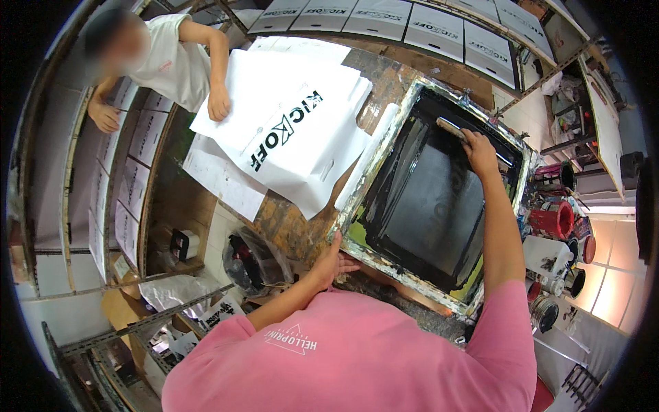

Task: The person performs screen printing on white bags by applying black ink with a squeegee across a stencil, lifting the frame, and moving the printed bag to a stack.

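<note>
A screen-printing frame (381,259) with a paint-crusted white border lies on the worktable. Black ink is smeared round the inside of its mesh, and faint dark lettering shows through. My right hand (478,152) is closed on a squeegee (449,129) with a pale wooden handle, at the far end of the mesh. At the frame's near left corner is my left hand (332,262), thumb up against the edge and fingers stretched out. Left of the frame lies a white printed sheet or bag (288,130) with black lettering, on top of other white sheets.
A co-worker's hand (219,103) rests on the white pile's far left edge. Printed white pieces lie on racks at the left (130,178) and the back (374,17). Ink cans (551,218) crowd the frame's right side. A plastic-wrapped bundle (250,264) sits low at left.
</note>
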{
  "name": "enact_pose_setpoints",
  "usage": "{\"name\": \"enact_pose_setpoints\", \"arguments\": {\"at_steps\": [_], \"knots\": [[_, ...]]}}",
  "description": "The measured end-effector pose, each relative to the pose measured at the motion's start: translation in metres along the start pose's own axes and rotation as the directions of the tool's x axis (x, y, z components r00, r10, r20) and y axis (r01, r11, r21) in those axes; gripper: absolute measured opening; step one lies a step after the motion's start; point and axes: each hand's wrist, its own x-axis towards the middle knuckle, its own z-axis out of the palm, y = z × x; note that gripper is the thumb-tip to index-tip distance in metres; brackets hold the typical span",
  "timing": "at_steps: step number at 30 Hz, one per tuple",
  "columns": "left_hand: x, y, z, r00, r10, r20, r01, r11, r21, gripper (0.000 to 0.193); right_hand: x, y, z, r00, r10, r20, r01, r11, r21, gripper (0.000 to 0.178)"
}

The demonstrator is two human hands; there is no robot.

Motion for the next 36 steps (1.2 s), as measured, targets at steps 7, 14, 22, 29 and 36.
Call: {"name": "enact_pose_setpoints", "arguments": {"at_steps": [7,14,22,29,36], "knots": [[0.001,-0.011,0.002,0.989,0.146,0.024,-0.145,0.989,-0.040,0.088,-0.067,-0.040,0.006,0.997,0.060,-0.050,-0.062,0.997,-0.040,0.042],[0.012,-0.015,-0.004,0.987,0.113,0.114,-0.109,0.993,-0.041,0.094,-0.247,-0.190,-0.027,0.992,0.042,0.117,-0.047,0.998,0.034,0.049],[0.046,-0.031,-0.020,0.983,0.020,0.183,-0.011,0.999,-0.051,0.105,-0.286,-0.211,0.009,0.991,0.021,0.130,-0.037,0.992,0.122,0.052],[0.040,-0.020,-0.009,0.995,-0.051,0.089,0.051,0.999,0.001,0.110,-0.220,-0.163,0.032,0.999,-0.049,0.023,0.049,0.999,0.008,0.055],[0.036,-0.026,-0.013,0.998,-0.053,0.037,0.053,0.999,0.010,0.112,-0.065,-0.059,0.048,0.986,-0.010,-0.169,-0.005,0.996,-0.090,0.042]]}}
